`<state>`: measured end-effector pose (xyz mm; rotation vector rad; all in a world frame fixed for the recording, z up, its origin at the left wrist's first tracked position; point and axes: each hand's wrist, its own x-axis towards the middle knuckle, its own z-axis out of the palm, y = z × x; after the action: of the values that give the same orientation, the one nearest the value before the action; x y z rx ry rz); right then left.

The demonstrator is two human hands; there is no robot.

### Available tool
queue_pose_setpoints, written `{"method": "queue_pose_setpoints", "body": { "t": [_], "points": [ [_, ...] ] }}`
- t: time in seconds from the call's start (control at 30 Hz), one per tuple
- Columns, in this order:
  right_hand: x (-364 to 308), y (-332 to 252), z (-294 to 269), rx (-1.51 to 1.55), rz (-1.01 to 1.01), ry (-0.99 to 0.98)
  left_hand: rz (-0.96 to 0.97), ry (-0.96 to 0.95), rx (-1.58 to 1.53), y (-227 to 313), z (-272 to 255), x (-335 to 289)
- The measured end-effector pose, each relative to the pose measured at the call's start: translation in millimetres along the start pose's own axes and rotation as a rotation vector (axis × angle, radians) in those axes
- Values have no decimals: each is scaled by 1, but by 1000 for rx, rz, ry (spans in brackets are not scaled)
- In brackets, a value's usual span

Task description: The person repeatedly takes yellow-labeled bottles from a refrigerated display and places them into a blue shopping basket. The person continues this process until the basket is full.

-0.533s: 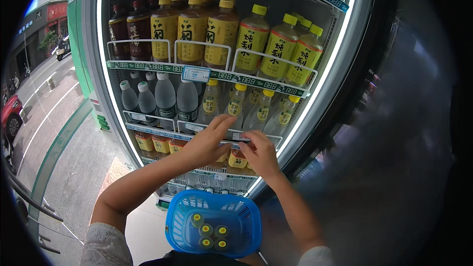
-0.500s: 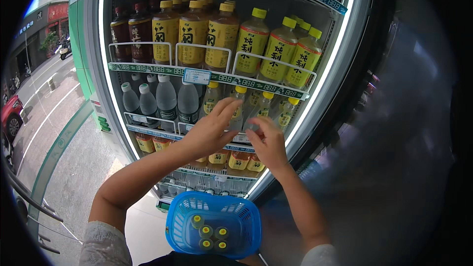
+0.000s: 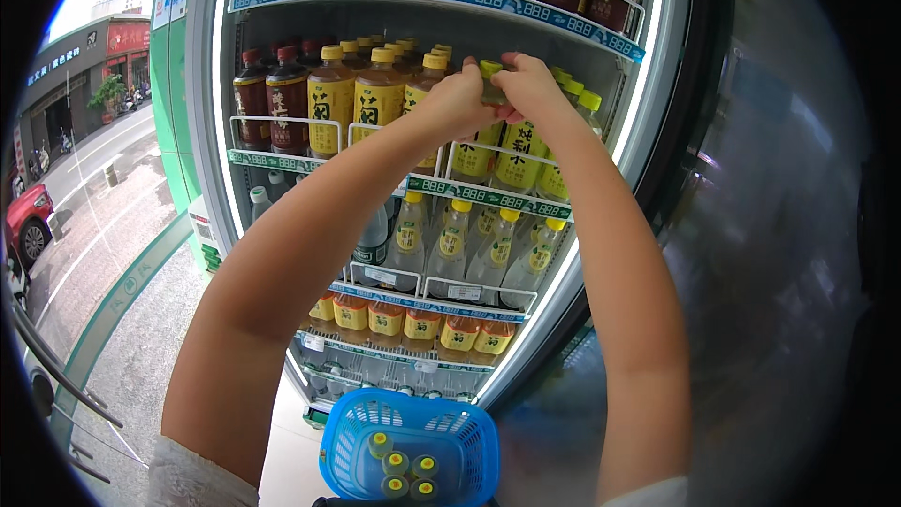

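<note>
Both hands are at the upper-middle shelf of an upright drinks cooler, on either side of a bottle (image 3: pixel 491 69) with a yellow-green cap and yellow label. My left hand (image 3: pixel 461 103) curls round its left side just below the cap. My right hand (image 3: pixel 533 91) closes on it from the right, with its fingertips close to the left hand's. The hands cover much of the bottle's upper part. More yellow-labelled bottles (image 3: pixel 518 152) stand to its right and behind. Left of my left hand are amber tea bottles (image 3: pixel 377 99) with yellow caps.
A blue plastic basket (image 3: pixel 338 427) below holds several bottles with yellow caps. White wire rails (image 3: pixel 289 119) front the shelves. Dark bottles (image 3: pixel 286 94) stand at left; clear yellow-capped bottles (image 3: pixel 453 239) fill the shelf below. The cooler's lit frame (image 3: pixel 648 66) edges the right.
Both hands have risen from in front of the clear-bottle shelf to the yellow-labelled bottle on the shelf above, and have closed round its top. The view has tilted upward.
</note>
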<state>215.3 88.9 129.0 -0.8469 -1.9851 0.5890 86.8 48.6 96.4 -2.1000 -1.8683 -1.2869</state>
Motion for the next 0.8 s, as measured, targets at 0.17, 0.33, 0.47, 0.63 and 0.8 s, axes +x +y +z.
{"method": "queue_pose_setpoints", "body": {
  "t": [0.17, 0.33, 0.47, 0.63, 0.8],
  "points": [
    [28, 25, 18, -247, -127, 86, 120, 128, 138, -9, 11, 0],
    [14, 14, 27, -140, -193, 202, 252, 265, 142, -32, 9, -2],
    [2, 25, 7, -133, -464, 310, 376, 400, 133, -13, 13, -14],
    [-62, -30, -16, -157, -646, 324, 525, 496, 43, 14, -16, -52],
    [-147, -47, -10, 176, -598, 113, 568, 368, 34, 39, -34, -118]
  ]
}}
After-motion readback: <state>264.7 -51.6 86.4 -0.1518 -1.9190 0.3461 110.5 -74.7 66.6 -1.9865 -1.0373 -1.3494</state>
